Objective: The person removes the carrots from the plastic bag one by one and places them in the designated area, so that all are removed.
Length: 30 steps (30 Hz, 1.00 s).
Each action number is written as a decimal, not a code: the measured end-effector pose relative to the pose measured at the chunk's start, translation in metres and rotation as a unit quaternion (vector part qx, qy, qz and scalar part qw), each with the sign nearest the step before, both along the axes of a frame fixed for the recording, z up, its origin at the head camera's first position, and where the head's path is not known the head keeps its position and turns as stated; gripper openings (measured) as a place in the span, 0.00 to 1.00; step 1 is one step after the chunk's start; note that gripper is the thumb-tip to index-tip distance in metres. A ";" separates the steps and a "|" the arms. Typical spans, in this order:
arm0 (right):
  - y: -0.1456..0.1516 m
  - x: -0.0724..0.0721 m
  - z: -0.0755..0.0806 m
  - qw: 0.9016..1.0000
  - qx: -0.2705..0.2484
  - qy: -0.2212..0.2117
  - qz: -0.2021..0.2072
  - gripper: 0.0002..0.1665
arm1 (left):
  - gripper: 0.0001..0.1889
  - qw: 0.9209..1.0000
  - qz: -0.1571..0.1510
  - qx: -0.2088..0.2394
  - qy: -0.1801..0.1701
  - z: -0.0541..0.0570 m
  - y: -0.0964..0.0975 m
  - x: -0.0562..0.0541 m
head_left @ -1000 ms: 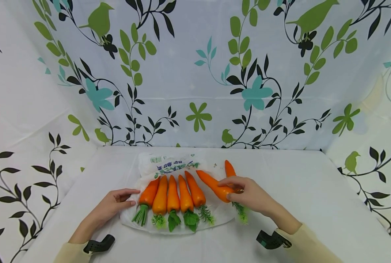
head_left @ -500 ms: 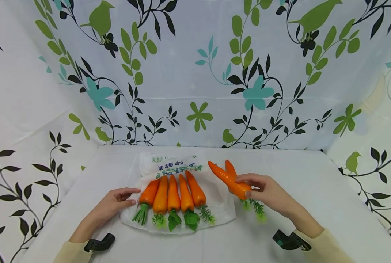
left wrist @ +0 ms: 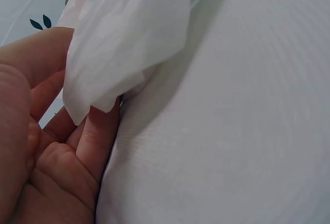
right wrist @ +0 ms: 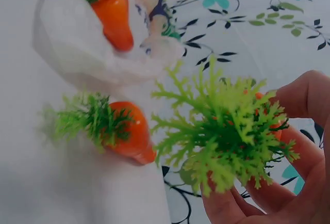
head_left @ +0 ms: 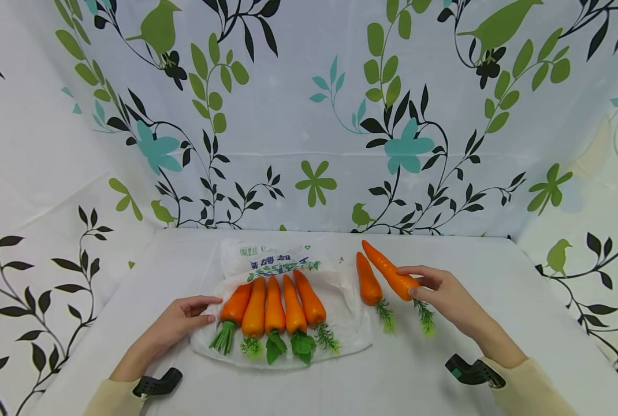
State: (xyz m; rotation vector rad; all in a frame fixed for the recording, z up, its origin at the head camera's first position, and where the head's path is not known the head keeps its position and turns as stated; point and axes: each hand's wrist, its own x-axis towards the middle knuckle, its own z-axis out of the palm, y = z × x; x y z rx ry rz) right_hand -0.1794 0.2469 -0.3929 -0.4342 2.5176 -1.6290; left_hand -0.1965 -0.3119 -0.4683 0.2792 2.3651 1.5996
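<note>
My right hand (head_left: 441, 292) grips an orange toy-like carrot (head_left: 389, 271) near its leafy end, its tip pointing up and left. Feathery green leaves (right wrist: 221, 131) hide most of that carrot in the right wrist view. Just left of it, another carrot (head_left: 368, 282) lies with its leaves toward me at the right side of a white plastic bag (head_left: 347, 341). Several more carrots (head_left: 274, 306) lie side by side on the bag. At the bag's left edge, my left hand (head_left: 179, 323) pinches the plastic; a fold of the bag (left wrist: 129, 38) covers its fingertips in the left wrist view.
A white-covered table (head_left: 496, 323) carries everything. Behind it hangs a curtain (head_left: 267, 127) patterned with leaves and birds. Dark wrist cameras sit on the left sleeve (head_left: 112, 398) and the right sleeve (head_left: 532, 393).
My right hand has carried the carrot rightward off the bag, over the other loose carrot to its right side. My left hand stays at the bag's edge.
</note>
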 end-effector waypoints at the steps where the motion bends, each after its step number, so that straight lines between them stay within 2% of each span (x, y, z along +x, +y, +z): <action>1: 0.001 -0.001 -0.001 1.000 0.003 -0.003 -0.007 0.23 | 0.25 1.000 0.000 -0.001 0.000 0.000 0.000 0.000; 15: 0.002 -0.019 -0.035 0.993 0.043 -0.045 -0.096 0.26 | 0.26 1.000 0.002 -0.004 0.000 0.001 0.001 0.000; 24: -0.009 -0.024 -0.051 0.988 0.101 -0.022 -0.116 0.24 | 0.26 1.000 0.001 0.001 0.001 0.000 0.000 0.000; 30: -0.014 -0.026 -0.059 0.986 0.119 0.007 -0.115 0.23 | 0.26 1.000 0.004 -0.001 -0.004 -0.001 0.000 -0.001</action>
